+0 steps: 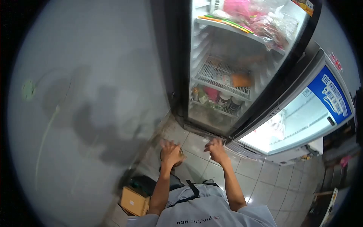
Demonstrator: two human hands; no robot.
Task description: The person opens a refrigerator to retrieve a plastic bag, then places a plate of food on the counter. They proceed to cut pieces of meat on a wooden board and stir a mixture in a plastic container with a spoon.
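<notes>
Both my hands are held out in front of my body, low before the tall fridge [234, 49]. My left hand [172, 152] has its fingers apart and overlaps a round, brownish bowl-like thing [182, 158] in this view; much of that thing is hidden behind the hand. My right hand [217, 151] is off to the right, near the bottom edge of the fridge, its fingers loosely bent and a little apart with nothing visible between them. Inside the fridge, plastic bags [261, 19] fill an upper shelf, and an orange-brown packet [241, 80] lies on a wire rack [213, 72].
Jars [224, 100] and other goods stand on the fridge's lower shelf. To the right is a smaller lit display fridge [291, 117] with a blue sign. A grey wall [94, 75] runs along the left. Below, a cardboard box [133, 201] sits near the tiled floor [245, 181].
</notes>
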